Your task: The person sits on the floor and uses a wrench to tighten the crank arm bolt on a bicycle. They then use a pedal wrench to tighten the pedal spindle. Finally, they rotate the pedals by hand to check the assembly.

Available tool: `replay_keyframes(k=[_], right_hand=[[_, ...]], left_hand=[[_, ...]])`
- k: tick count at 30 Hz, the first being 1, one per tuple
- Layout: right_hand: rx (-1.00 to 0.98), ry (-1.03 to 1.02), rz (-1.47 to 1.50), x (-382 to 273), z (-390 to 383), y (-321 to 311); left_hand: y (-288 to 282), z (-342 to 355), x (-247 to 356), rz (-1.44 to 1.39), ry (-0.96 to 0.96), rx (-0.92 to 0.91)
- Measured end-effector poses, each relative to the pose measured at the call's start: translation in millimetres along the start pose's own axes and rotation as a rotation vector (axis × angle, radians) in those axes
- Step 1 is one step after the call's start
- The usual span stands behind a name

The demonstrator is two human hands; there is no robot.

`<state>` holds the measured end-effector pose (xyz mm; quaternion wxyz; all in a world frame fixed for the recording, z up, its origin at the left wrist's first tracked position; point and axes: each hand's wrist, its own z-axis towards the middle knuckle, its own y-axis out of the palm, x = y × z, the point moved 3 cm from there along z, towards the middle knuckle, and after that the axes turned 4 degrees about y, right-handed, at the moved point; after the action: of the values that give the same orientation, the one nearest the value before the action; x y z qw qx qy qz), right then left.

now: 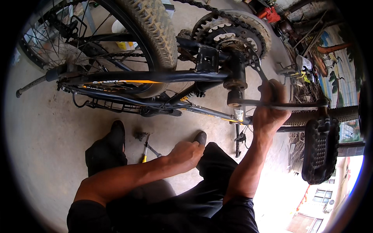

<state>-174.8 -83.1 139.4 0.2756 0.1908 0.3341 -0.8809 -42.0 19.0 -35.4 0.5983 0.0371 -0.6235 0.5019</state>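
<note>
Floor: bare grey concrete (42, 128), with dark clutter and a bright opening beyond it at the right.
Left wheel: a black rim with a knobbly, dusty tyre (154, 37) fills the upper left; a white and yellow container (127, 46) shows past its spokes.
Ground tools: a screwdriver (145, 153) with a yellow handle lies beside a small dark spanner (154, 150), between the person's two shoes, next to a dark clump (140, 135).
Bicycle: its black frame (155, 76) with orange markings stretches across the upper half, in front of the person.
Left hand: fingers curled closed (184, 156), above the knee and well apart from the right hand; whether anything is inside cannot be told.
Chainrings: toothed and dark (233, 35), with the chain on them, just beyond the frame's crank tube (235, 72).
Right hand: clamped (268, 114) on a flat dark wrench (255, 64), whose head reaches up beside the chainrings.
Crank arm: it runs rightward (299, 104) across the right hand to a black pedal (321, 151) hanging at its end.
Far right: another tyre (344, 113), piled sticks (297, 141) and a pale building (322, 196).
</note>
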Motion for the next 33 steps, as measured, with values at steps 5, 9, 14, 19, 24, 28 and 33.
replay_keyframes(k=[5, 9, 14, 19, 24, 28, 33], right_hand=[[-0.028, 0.072, -0.022, 2.5, -3.5, -2.0], [-0.127, 0.153, 0.112, 10.4, 2.7, 0.3], [-0.13, 0.345, 0.194, 22.4, 7.6, -1.2], [-0.123, 0.387, 0.33, 28.6, 9.5, 9.4], [-0.154, 0.243, 0.251, 39.2, 9.5, 5.9], [-0.225, 0.315, 0.14, 45.4, 7.2, -10.3], [-0.207, 0.346, 0.225, 36.2, 9.7, -9.5]], left_hand=[[5.7, -1.3, -4.2, -0.048, 0.037, 0.056], [4.9, -0.1, -3.3, -0.014, -0.093, 0.027], [9.7, -1.8, -7.7, -0.007, 0.006, 0.069], [9.7, -1.4, -10.5, -0.067, -0.112, -0.037], [7.4, -0.6, -7.6, -0.079, -0.124, -0.063], [5.4, -1.5, -6.1, -0.03, -0.003, 0.018], [8.7, -1.0, -8.0, -0.055, 0.013, 0.029]])
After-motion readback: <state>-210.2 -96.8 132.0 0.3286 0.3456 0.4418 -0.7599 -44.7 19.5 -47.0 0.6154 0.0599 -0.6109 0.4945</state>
